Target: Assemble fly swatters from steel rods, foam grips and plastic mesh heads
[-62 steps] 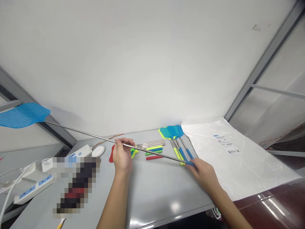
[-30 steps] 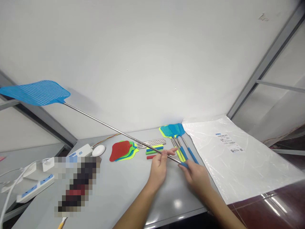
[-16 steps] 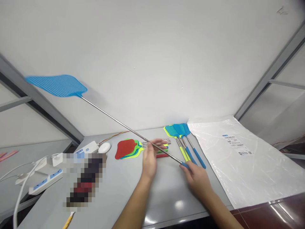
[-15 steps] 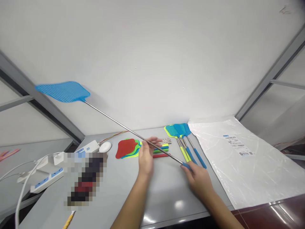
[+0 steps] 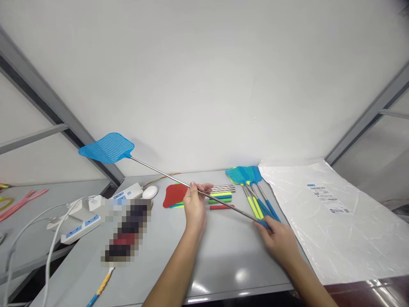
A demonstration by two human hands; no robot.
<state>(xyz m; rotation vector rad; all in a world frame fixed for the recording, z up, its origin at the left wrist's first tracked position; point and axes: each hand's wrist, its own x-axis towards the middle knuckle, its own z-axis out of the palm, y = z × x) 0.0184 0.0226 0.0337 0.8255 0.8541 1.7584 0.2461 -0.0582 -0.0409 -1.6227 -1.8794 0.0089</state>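
Note:
A blue fly swatter (image 5: 110,148) with an extended metal rod slants across the middle, its paddle raised at the left. My right hand (image 5: 277,236) is closed around its blue handle. Midway along the rod, my left hand (image 5: 194,209) grips it at the thumb, while the other fingers stay loosely stretched. Behind that hand lie a red swatter paddle (image 5: 174,195) on green and blue ones, metal rods (image 5: 223,189) and coloured handles, including a red handle (image 5: 221,207). Several assembled swatters (image 5: 244,175) with blue and yellow-green handles lie beyond my right hand.
A white plastic mailer bag (image 5: 335,230) covers the table's right side. At the left are power strips (image 5: 81,229) with white cables, a white oval device (image 5: 150,192) and a pixelated object (image 5: 128,232) with a cord. A white wall (image 5: 207,85) rises behind the grey table (image 5: 230,264).
In the picture, the swatter's paddle has shifted right and down, and its rod slopes less steeply. Both hands keep hold of it. The whole view has shifted slightly.

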